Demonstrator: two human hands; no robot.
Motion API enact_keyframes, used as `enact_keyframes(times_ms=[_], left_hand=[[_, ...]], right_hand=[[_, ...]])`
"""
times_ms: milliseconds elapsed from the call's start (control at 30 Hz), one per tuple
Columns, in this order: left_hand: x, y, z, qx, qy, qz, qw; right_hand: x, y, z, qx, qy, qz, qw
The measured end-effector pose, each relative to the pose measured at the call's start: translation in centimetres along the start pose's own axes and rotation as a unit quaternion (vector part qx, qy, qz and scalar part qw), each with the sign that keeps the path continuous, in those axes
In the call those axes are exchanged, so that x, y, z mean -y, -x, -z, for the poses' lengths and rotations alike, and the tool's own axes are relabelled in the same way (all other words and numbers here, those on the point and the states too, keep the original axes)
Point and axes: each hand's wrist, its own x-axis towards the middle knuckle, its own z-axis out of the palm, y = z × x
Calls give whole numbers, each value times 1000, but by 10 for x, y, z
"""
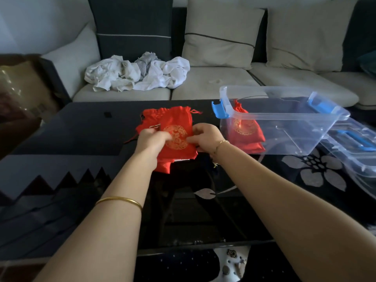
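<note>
A cardboard box (26,86) is seen past the left edge of the table (81,135). Behind the far edge of the table, a heap of white cloths (138,74) is laid on the seat of the sofa (213,82).

Near the middle of the table, closer to its far edge, a pile of pouches (149,119) is spread on the dark glass top. A red pouch (177,137) with a round gold emblem is held over this pile, with its drawstring end turned toward the far edge. Whether its lower end touches the pile cannot be told.

The left hand (153,139) is closed on the left edge of the red pouch, with the fingers curled over the fabric. A gold bangle (120,200) is worn on the left forearm.

The right hand (205,137) is closed on the right edge of the same pouch, which is pinched between thumb and fingers. A thin bracelet (220,143) is worn at the right wrist.

Toward the far right corner of the table, a clear plastic box (284,117) is set down uncovered, just beside the right hand. A blue latch (218,109) is fitted to its left end. More red pouches (246,135) are stacked inside the box against its left wall.

At the right edge of the table, a clear lid (356,157) with a blue handle is placed partly under the box.
</note>
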Motion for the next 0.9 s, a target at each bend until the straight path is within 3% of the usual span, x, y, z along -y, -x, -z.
enact_keyframes(times_ms=[100,267,367,500,633,733,900], left_hand=[[-10,16,-2,78,123,42,988],[-15,33,-26,124,88,-73,986],[-16,42,-41,142,30,-85,986],[-13,50,-52,143,-10,-89,986],[-12,53,-54,127,-3,-74,989],[-13,54,-53,119,15,-65,991],[-22,56,-48,123,149,-5,981]], right_hand=[[-1,25,27,12,25,30,999],[-17,53,60,10,75,11,997],[-23,67,78,-11,-5,-10,1000],[-25,77,94,-31,-119,-7,992],[-29,79,101,-66,-12,41,997],[-29,79,104,-65,0,63,996],[-27,80,103,-65,8,78,995]])
